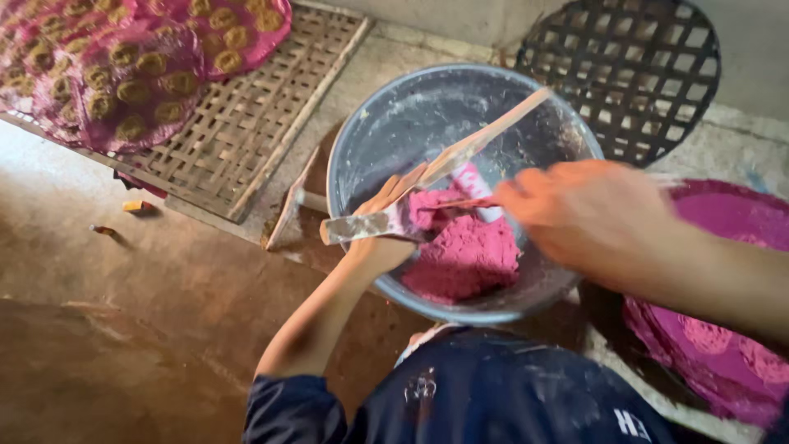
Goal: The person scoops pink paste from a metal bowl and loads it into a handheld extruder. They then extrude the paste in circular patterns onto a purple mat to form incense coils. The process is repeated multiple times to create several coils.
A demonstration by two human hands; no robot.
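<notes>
**Two hands over the bowl of pink paste**

I take the big grey metal bowl [386,131] as my landmark; it sits on the earthen floor [123,329] in front of my dark blue clothing [493,395]. Up and left of the bowl lies a woven bamboo mat [246,123], carrying pink sheets dotted with yellow-brown rounds [123,74]. Just behind the bowl on its right is a round dark lattice tray [633,74]. Right of the bowl, partly under my forearm, spreads a broad pink disc [731,288] with a few raised lumps.

Inside the bowl, against the near wall, sits the mound of pink paste [464,251]. A long flat wooden stick [493,131] slants from the paste up to the far right rim, smeared pale.

My left hand [386,226] is over the bowl's near left edge, fingers closed on a flat scraper [362,226] that juts out past the rim to the left, coated in grey and pink. My right hand [583,210] is blurred over the bowl's right side; a thin pink-tipped sliver [460,203] points from it toward the scraper, but I cannot tell how the fingers grip.
</notes>
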